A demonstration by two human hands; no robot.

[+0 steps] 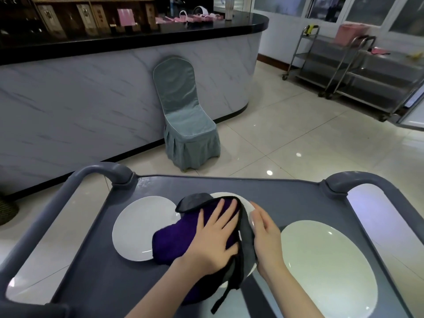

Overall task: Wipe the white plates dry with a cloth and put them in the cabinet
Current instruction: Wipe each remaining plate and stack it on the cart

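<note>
Purple cloth (174, 242) lies soft under the flat left hand (214, 235). The right hand (266, 235) touches the middle plate (229, 195) at its rim, grip unclear. Glossy, probably slippery, breakable: lift by the edges.

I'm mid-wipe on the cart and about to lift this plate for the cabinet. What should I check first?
1. Left hand flat on the cloth, which covers most of the middle plate: ok.
2. Right hand at the middle plate's right rim: ok. Whether the grip is firm: cannot tell.
3. Middle plate dry: cannot tell, as the cloth hides its surface.
4. Cloth clear of the left plate: not ok, it overlaps that plate's right edge.
5. Right plate apart from the cloth: ok.
6. Route to the cabinet: cannot tell, no cabinet is plainly in view.
</note>
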